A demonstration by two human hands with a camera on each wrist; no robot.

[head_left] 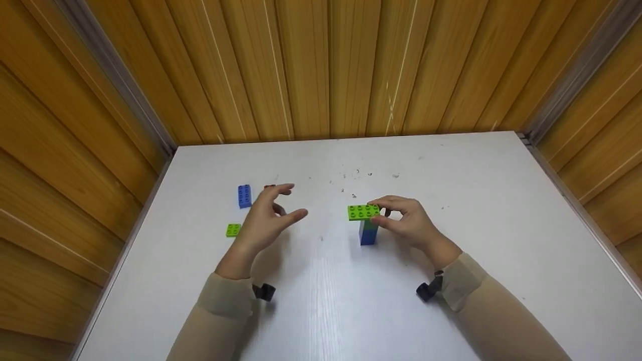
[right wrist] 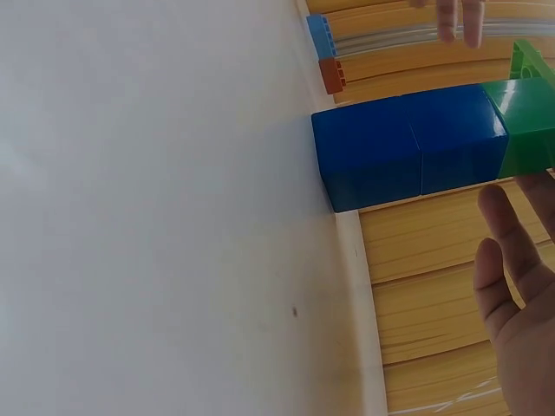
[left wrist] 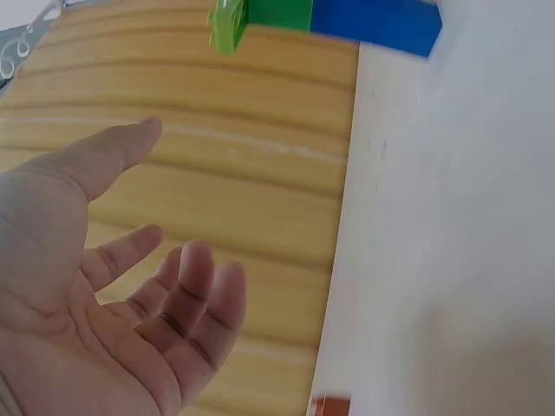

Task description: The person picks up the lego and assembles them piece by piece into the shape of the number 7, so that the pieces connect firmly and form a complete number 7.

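Note:
A tower of two blue blocks (right wrist: 408, 152) and a green block (right wrist: 527, 121) stands upright on the table, topped by a flat light-green plate (head_left: 362, 212) that juts out leftward. My right hand (head_left: 409, 223) pinches the right end of this plate between thumb and fingers; in the right wrist view its lower fingers (right wrist: 507, 243) are beside the tower. My left hand (head_left: 263, 220) hovers left of the tower with thumb and fingers apart, holding nothing. The left wrist view shows the empty left palm (left wrist: 113, 321), with the tower's blue part (left wrist: 377, 24) above it.
On the left of the white table (head_left: 321, 281) lie a blue brick (head_left: 244, 196) and a small light-green brick (head_left: 233, 230). A red brick (head_left: 270, 186) is partly hidden behind my left hand. Wood-patterned panels (head_left: 301, 70) stand around the table's back and sides.

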